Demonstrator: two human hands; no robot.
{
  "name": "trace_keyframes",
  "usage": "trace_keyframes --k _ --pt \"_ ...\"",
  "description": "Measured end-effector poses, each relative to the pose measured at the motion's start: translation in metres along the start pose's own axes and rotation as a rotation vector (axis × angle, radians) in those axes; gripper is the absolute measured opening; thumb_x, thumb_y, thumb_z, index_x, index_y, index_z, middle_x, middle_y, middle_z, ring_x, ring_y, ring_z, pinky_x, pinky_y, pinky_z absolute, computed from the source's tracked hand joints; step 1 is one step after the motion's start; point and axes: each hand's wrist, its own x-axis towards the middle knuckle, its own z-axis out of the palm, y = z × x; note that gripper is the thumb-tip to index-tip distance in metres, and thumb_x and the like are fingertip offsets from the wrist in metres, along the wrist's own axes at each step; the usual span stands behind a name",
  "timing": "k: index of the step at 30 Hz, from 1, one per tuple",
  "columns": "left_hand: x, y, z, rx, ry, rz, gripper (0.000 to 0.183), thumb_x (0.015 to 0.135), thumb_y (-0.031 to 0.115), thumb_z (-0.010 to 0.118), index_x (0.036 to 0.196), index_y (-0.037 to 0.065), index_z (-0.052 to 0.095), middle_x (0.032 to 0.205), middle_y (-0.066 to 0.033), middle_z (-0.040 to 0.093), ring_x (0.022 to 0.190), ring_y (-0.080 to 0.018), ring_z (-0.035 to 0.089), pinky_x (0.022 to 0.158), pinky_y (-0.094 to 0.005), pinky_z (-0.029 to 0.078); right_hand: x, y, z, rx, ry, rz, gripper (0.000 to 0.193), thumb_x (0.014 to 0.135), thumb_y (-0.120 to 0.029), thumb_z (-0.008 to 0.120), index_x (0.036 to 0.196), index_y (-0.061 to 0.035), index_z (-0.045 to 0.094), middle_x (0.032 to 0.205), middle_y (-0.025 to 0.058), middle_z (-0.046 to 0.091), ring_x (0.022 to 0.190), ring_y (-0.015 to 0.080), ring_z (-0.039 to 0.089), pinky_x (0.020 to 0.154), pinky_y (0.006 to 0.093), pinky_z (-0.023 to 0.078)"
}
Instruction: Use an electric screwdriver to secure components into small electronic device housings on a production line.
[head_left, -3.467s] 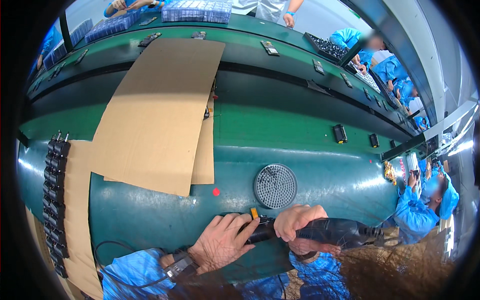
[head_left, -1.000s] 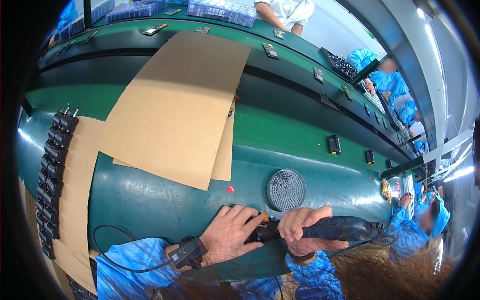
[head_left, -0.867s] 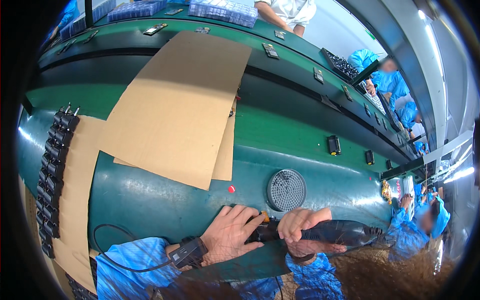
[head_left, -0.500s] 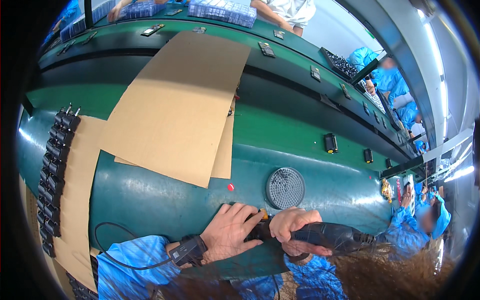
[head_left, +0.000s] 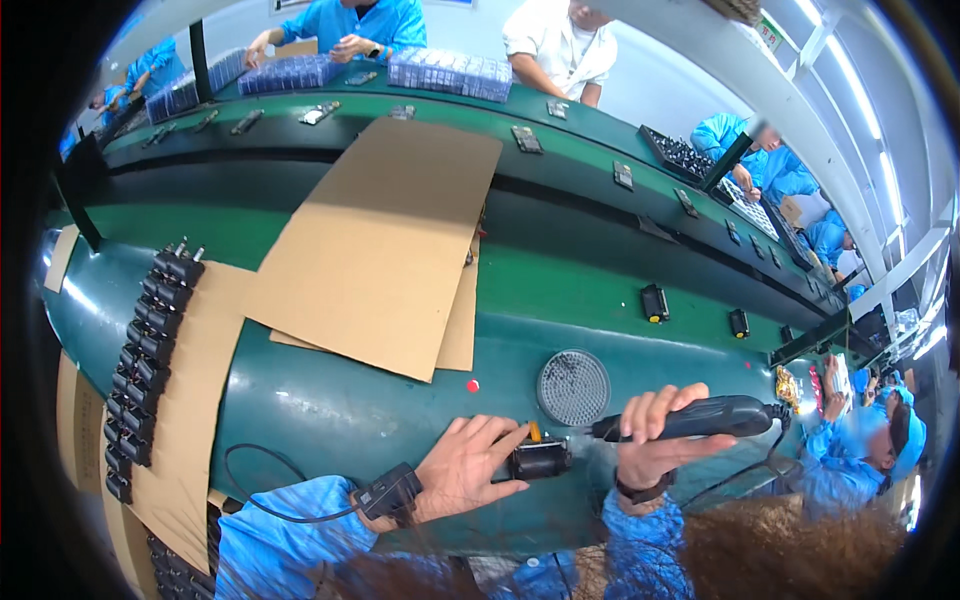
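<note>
Downward head-worn fisheye above workbench [head_left: 330, 410]

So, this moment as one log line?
left hand: on black part | right hand: holding black handheld tool | round grey dish: beyond black part

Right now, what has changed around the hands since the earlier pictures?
The right hand has drawn the black power tool rightward, its tip now clear of the black unit, which shows more fully. The view has shifted too. Nothing was visibly let go: the left hand stays at the black unit, and the round dish stays put.
</note>
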Motion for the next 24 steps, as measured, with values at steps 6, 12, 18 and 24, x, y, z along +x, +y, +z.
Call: trace_keyframes --k 6,12,18,24 --pt "-0.011 0.012 -0.013 -0.209 0.072 -0.019 0.058 0.084 0.027 0.083 0.134 0.010 0.061 0.135 -0.0115 0.055 0.126 -0.0328 0.053 0.105 -0.0442 0.043 0.005 -0.002 -0.047 0.017 0.180 -0.014 0.073 0.091 -0.085 0.042 0.099 -0.0126 0.048 0.058 0.0002 0.044 0.043 0.0130 0.043 0.042 0.0277 0.037" --pt "-0.051 0.034 -0.107 0.213 0.007 -0.280 0.059 0.079 0.030 0.083 0.130 0.013 0.061 0.142 -0.0164 0.049 0.134 -0.0389 0.049 0.112 -0.0492 0.043 -0.001 -0.001 -0.065 -0.238 0.123 0.096 0.076 0.086 -0.081 0.058 0.106 -0.0084 0.049 0.076 0.0045 0.053 0.057 0.0159 0.056 0.055 0.0302 0.049" --pt "-0.082 0.025 -0.083 0.517 -0.123 -0.349 0.059 0.079 0.025 0.083 0.133 0.020 0.062 0.147 -0.0208 0.045 0.132 -0.0384 0.053 0.107 -0.0458 0.050 -0.003 -0.003 -0.043 -0.469 0.077 0.104 0.081 0.079 -0.076 0.072 0.107 -0.0017 0.056 0.091 0.0064 0.058 0.074 0.0179 0.063 0.066 0.0302 0.053" --pt "-0.087 0.020 -0.077 0.140 -0.049 -0.373 0.077 0.085 0.011 0.078 0.153 0.013 0.042 0.145 -0.0257 0.041 0.124 -0.0424 0.057 0.103 -0.0454 0.053 -0.002 0.015 -0.061 -0.416 0.109 0.106 0.082 0.080 -0.079 0.069 0.111 -0.0041 0.055 0.086 0.0050 0.058 0.071 0.0173 0.062 0.062 0.0286 0.051"
